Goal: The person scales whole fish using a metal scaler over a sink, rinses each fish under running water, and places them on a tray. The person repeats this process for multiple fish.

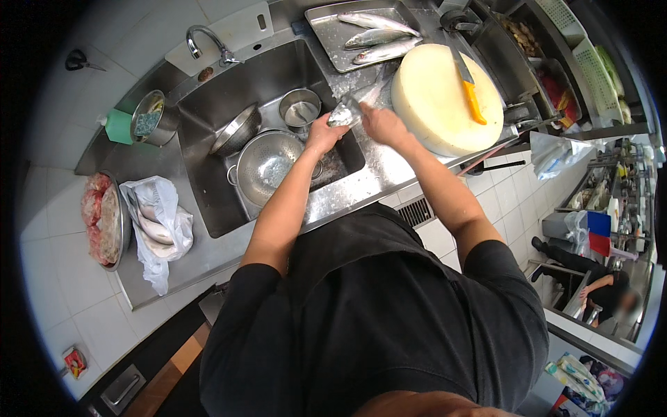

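Note:
A whole silvery fish (369, 96) lies across the sink's right rim, its tail toward the round chopping block. My left hand (327, 134) grips its head end over the basin. Against the near side of the fish's body, my right hand (384, 126) is curled with its fingertips at the fish. A greyish blurred shape lies between the two hands; whether my right hand holds a tool there is unclear. Loose scales are scattered on the steel counter (379, 151). Below my left forearm sits a steel colander (260, 161) in the sink (200, 187).
A tray (333, 57) holds three fish (383, 39). A yellow-handled knife (471, 96) rests on the chopping block (427, 99). A pot (299, 107) and a bowl (237, 130) share the sink. Bagged fish (153, 224) and a meat bowl (125, 229) are left. A person (599, 284) is far right.

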Tool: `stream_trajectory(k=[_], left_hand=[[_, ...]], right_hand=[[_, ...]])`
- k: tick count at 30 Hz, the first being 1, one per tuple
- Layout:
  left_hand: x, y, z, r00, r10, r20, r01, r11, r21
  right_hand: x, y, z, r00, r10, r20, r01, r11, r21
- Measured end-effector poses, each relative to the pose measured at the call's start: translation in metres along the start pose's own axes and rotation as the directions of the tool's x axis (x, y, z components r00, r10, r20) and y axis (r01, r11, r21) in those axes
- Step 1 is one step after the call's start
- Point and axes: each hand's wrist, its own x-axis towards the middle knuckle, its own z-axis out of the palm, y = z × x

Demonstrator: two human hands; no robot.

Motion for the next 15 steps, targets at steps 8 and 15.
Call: stream_trajectory(k=[8, 15], left_hand=[[-0.007, 0.002, 0.003, 0.997, -0.027, -0.078, 0.027, 1.000, 0.002], [-0.013, 0.025, 0.003, 0.995, -0.074, -0.065, 0.085, 0.981, 0.175]], right_hand=[[-0.019, -0.018, 0.004, 0.991, -0.115, -0.072, 0.115, 0.993, -0.009], [-0.032, -0.039, -0.003, 0.995, -0.090, 0.033, 0.093, 0.990, -0.109]])
